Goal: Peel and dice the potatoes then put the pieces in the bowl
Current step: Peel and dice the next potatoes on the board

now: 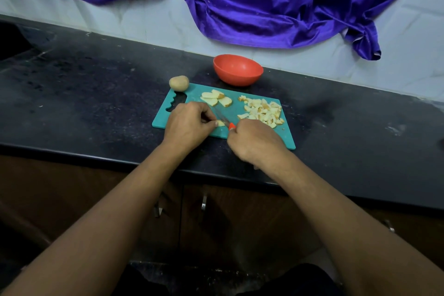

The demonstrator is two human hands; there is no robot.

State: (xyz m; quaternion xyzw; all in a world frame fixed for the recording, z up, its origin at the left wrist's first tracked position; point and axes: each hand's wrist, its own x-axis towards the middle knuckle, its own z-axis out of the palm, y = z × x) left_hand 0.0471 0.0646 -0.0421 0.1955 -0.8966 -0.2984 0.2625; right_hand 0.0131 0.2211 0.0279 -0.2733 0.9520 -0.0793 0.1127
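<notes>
Teal cutting board [286, 137]: lies on the dark tabletop [96, 94].
Left hand [189, 125]: fingers curled, pinching a small potato piece [220, 123] against the board's near edge.
Right hand [254, 142]: closed round the orange-handled knife [231, 125], blade angled across that piece.
Potato slices [216, 98]: mid-board, overlapping.
Diced potato pile [263, 110]: right part of the board.
Whole unpeeled potato [179, 83]: at the board's far-left corner.
Red bowl [237, 78]: just behind the board; no pieces visible inside.
Purple cloth [264, 7]: draped over the tiled wall.

Smooth plastic bowl [237, 70], glossy purple cloth [240, 0], speckled stone counter [96, 94]
</notes>
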